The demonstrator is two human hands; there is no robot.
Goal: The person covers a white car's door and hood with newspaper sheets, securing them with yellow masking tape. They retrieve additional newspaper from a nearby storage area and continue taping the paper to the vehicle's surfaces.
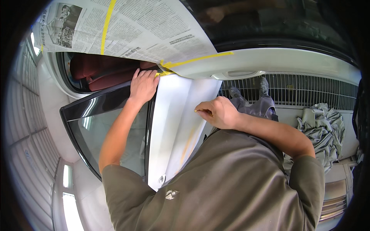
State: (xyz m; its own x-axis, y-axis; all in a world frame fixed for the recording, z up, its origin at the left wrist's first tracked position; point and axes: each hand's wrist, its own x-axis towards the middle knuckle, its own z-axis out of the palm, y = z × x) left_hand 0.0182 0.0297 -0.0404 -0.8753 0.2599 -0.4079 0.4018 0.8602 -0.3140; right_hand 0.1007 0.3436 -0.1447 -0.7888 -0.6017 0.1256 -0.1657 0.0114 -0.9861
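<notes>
Yellow tape [166, 73] lay beside the fingers [152, 73] of my left hand [143, 87], whose grip I couldn't tell remotely, while my right hand [221, 112] pinched a yellow scrap [196, 111].

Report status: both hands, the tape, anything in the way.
Left hand on the car door, beside yellow tape. Right hand closed, small yellow bit at its fingertips. Newspaper sheet close by, covering neither hand.

The right hand [220, 112] mostly hides a small yellow scrap [196, 111], and the upper edge crops the newspaper [142, 27].
</notes>
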